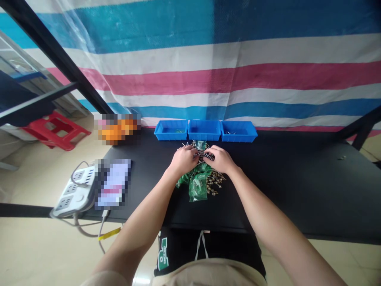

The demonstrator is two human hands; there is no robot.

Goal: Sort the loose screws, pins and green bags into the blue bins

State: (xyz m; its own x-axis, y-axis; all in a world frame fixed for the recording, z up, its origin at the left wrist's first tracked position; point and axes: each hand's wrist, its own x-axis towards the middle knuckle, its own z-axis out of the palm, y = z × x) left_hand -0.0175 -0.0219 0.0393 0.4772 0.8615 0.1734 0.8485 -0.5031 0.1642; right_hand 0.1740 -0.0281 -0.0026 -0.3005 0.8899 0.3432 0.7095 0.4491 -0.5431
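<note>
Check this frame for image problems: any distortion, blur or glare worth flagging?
Head view: wide-angle distortion bows the black table edge; mosaic blur hides the orange object and a flat object; the left hand and right hand look sharp; lighting is even, with small glare on the floor tile.

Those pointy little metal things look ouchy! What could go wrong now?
The small, spiky silver metal pieces bunched between the left hand and right hand might prick fingers, though their sharpness is hard to tell. Some might slip and mix with the small brass-coloured metal pieces beside the shiny green plastic bags. Dropped pieces might also roll across the flat black tabletop and fall off.
</note>
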